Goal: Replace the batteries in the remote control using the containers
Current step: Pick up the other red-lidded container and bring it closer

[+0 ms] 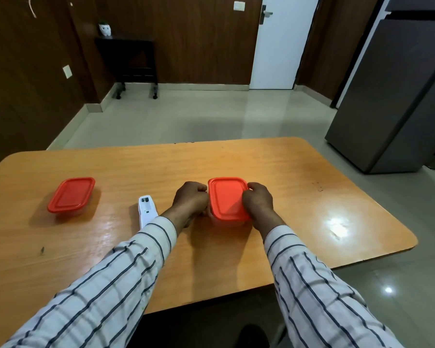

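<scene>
Two arms in striped sleeves point(312, 285) reach over the wooden table point(286, 177). The left hand point(190, 198) and right hand point(258, 199) curl tight on the two sides of a box with a red lid point(226, 198). The white remote point(147, 209) lies just left of the left hand, its battery slot open, and a second red-lid box point(71, 194) sits far off to the left.

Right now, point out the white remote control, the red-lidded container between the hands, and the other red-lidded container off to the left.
white remote control point(146, 207): head view, open battery bay.
held container point(226, 198): head view, lid centre.
left container point(72, 194): head view, lid centre.
</scene>
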